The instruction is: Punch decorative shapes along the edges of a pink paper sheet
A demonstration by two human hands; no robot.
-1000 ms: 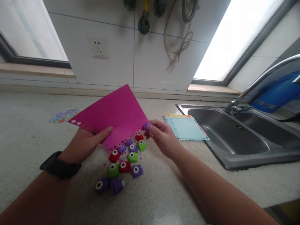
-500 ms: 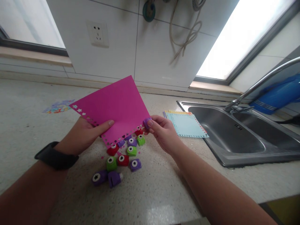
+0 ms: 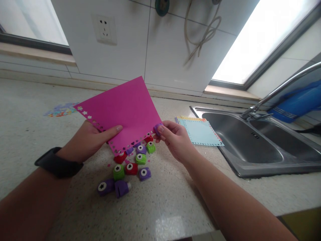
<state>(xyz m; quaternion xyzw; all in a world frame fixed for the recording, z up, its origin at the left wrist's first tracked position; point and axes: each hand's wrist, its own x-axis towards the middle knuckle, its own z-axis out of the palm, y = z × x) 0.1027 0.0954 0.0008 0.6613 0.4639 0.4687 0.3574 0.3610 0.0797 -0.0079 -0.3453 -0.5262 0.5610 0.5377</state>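
My left hand [image 3: 87,142] grips a magenta paper sheet [image 3: 122,112] from below, thumb on top, above the speckled counter. Small star and heart holes run along the sheet's near edges. My right hand [image 3: 174,139] pinches a small purple paper punch [image 3: 157,128] onto the sheet's right corner. A black watch sits on my left wrist. Below the sheet lie several small punches on the counter: red [image 3: 131,168], green [image 3: 118,172] and purple [image 3: 121,188] ones.
A stack of punched coloured sheets, light blue on top [image 3: 200,132], lies right of my hands beside the steel sink [image 3: 250,144] with its tap. Paper scraps [image 3: 61,109] lie at the far left. A tiled wall with a socket and a hanging hose stands behind.
The view has tilted down a little, so everything sits higher in the picture. Both hands keep their hold on the sheet and punch at the same corner.
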